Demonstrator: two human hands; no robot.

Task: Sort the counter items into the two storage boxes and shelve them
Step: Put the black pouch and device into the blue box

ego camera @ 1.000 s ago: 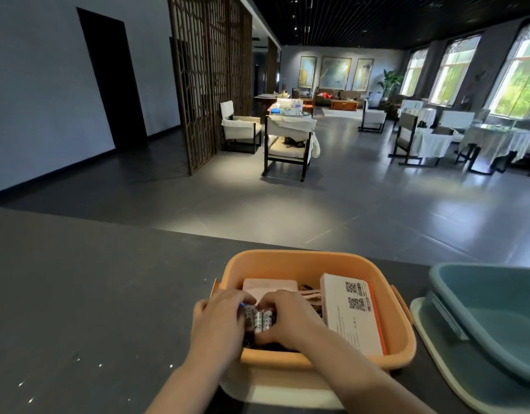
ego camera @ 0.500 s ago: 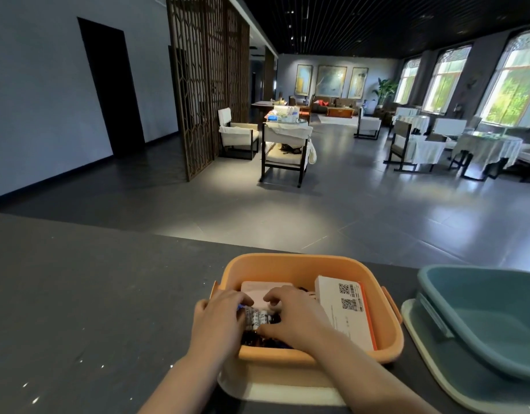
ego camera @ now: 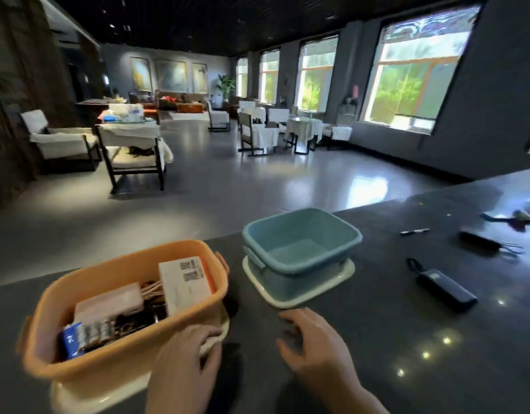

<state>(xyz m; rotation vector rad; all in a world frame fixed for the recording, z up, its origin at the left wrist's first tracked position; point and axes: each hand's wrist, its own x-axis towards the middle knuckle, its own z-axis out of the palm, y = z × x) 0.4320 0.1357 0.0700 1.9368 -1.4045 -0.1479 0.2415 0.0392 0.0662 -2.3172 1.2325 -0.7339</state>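
Dark, glossy stone made up the tabletop (ego camera: 362, 339), with a dim lounge of chairs and bright windows behind it. At its near edge the left hand (ego camera: 183, 366) lay against the front right corner of the orange box (ego camera: 132, 354), its fingers (ego camera: 208, 334) loosely curved over the cream lid (ego camera: 78, 395) under that box; whether they actually gripped the lid could not be told through the blur. The right hand (ego camera: 314, 345) hovered just off the tabletop between the two boxes, fingers relaxed and slightly spread, holding nothing.

Outward from the hands, the orange box held a white carton (ego camera: 184, 283), a pale pink case (ego camera: 111, 303), a pack of batteries (ego camera: 84, 334) and some dark cables. Just beside it to the right, the teal box (ego camera: 302, 249) sat on its own cream lid and looked empty. Farther right, well apart from the boxes, a black power bank (ego camera: 444, 289), a black gadget with a cord (ego camera: 482, 242), a pen (ego camera: 414, 231) and a blurred colourful item near the frame edge remained unsorted.

The risk from here seemed to be the reach: the remaining things lay far to the right, and a hasty sweep could nudge the teal box off its lid or send the pen rolling. The power bank's loop might also snag on the way in.
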